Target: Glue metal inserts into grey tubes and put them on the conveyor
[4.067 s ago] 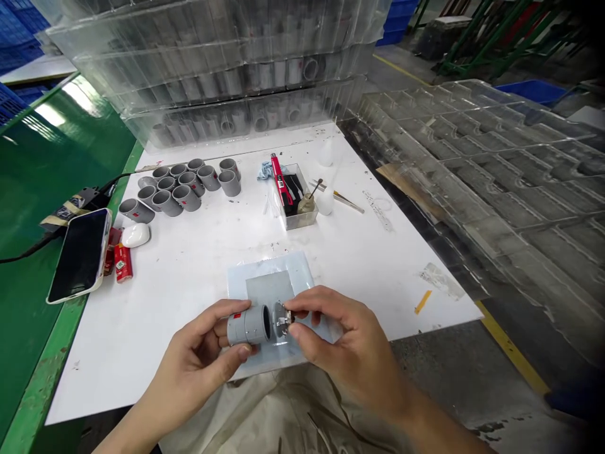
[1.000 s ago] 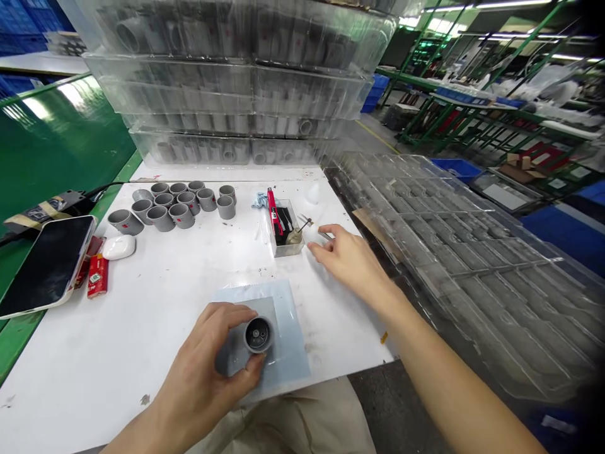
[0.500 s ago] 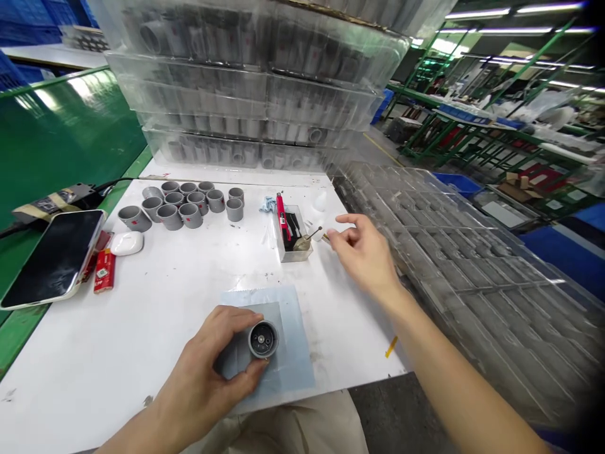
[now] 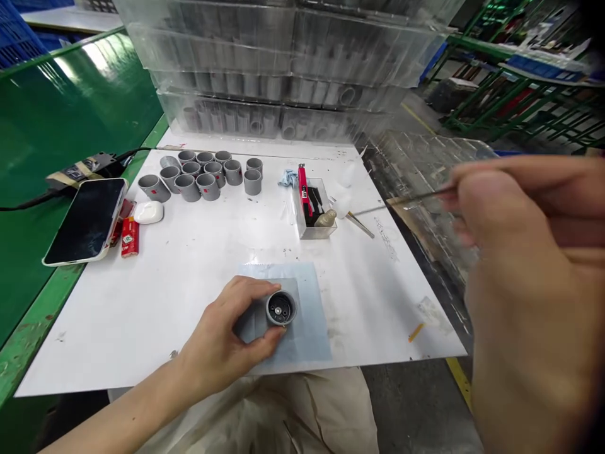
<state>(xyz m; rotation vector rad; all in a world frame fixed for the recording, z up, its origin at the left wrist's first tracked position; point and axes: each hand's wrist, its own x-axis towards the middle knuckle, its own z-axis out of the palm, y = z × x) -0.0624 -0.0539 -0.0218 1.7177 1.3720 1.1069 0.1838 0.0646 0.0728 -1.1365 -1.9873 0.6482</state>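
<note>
Between the thumb and fingers of my left hand (image 4: pixel 231 328) is a grey cylindrical part (image 4: pixel 289 296), its open end facing up and a dark inside with a round centre and small holes showing. It is over a light blue cloth (image 4: pixel 314 328). My right hand (image 4: pixel 524 271), large and blurred at the right, pinches a thin stick-like tool (image 4: pixel 418 197) that points left. Its exact kind is too blurred to tell. Beyond it are a small clear box (image 4: pixel 317 232) with a red-handled tool (image 4: pixel 303 189) and a pair of tweezers (image 4: pixel 360 224) on the table.
Several grey cylinders (image 4: pixel 208 186) stand at the back left. Clear bins (image 4: pixel 227 116) full of similar parts are stacked behind. A phone (image 4: pixel 85 221), a white case (image 4: pixel 148 212) and a red packet (image 4: pixel 130 237) lie left. Clear trays (image 4: pixel 425 151) are beside the table's right edge.
My right hand has moved right and closer to the camera, now with a thin tool in it. The thin stick leaning from the clear box is gone. My left hand keeps its grip.
</note>
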